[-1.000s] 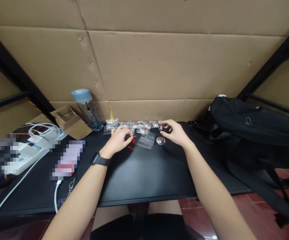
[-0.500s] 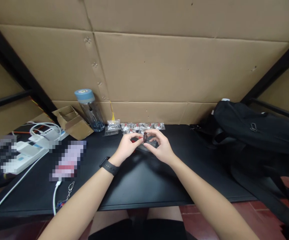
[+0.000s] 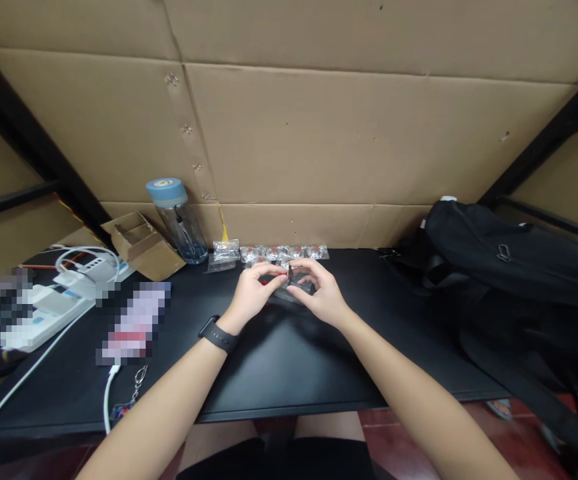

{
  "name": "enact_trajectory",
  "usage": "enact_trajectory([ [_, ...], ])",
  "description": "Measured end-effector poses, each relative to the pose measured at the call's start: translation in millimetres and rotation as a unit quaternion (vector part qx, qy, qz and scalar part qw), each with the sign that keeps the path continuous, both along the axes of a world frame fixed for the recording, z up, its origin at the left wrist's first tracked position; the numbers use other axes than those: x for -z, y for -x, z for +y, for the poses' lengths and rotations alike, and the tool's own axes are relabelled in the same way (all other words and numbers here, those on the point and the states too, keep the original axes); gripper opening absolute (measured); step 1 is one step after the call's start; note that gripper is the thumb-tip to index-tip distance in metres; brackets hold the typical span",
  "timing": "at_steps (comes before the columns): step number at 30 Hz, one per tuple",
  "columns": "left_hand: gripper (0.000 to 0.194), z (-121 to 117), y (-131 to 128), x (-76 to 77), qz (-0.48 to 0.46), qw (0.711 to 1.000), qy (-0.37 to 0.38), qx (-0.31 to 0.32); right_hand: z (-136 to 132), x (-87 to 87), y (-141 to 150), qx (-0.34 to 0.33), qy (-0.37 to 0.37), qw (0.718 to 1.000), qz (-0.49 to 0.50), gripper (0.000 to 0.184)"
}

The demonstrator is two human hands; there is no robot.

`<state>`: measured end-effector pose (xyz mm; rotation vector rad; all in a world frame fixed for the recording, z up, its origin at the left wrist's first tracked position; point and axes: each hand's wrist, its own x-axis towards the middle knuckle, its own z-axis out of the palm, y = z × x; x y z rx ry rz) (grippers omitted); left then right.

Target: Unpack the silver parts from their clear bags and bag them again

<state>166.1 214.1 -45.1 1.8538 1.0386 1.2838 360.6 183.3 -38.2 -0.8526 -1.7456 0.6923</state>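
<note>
Near the middle of the black desk, my two hands meet around a small dark round piece (image 3: 290, 274), now seen almost edge-on. My right hand (image 3: 326, 293) pinches it between thumb and fingertips. From the other side, the thumb and fingers of my left hand (image 3: 253, 297) close on a small red part (image 3: 283, 273) that touches the dark piece; its exact kind is too small to tell. Some clear plastic wrapping (image 3: 296, 293) lies under the hands, partly hidden. Behind them, several clear packets with red bits (image 3: 273, 253) lie in a row.
Flat clear bags (image 3: 225, 251) lie left of the packets. Further left stand a blue-lidded bottle (image 3: 179, 220), an open cardboard box (image 3: 143, 247), a power strip (image 3: 49, 310) and a blurred phone (image 3: 136, 320) on a white cable. A black backpack (image 3: 513, 273) fills the right side.
The dark round piece has turned from showing its face to nearly edge-on between my fingers. My hands stay in place. A sandalled foot now shows on the floor at lower right.
</note>
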Motion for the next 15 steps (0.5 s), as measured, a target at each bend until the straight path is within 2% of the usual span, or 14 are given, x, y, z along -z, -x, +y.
enact_trajectory([
  [6,0.013,-0.4,0.1,1.2,0.048,0.997,-0.064,-0.017,0.0,1.4,-0.3,-0.001,0.003,1.000,-0.001,0.042],
  [15,0.014,-6.3,-2.5,1.4,0.142,0.984,-0.095,-0.052,-2.2,-1.5,0.8,-0.016,0.027,1.000,0.004,0.039],
])
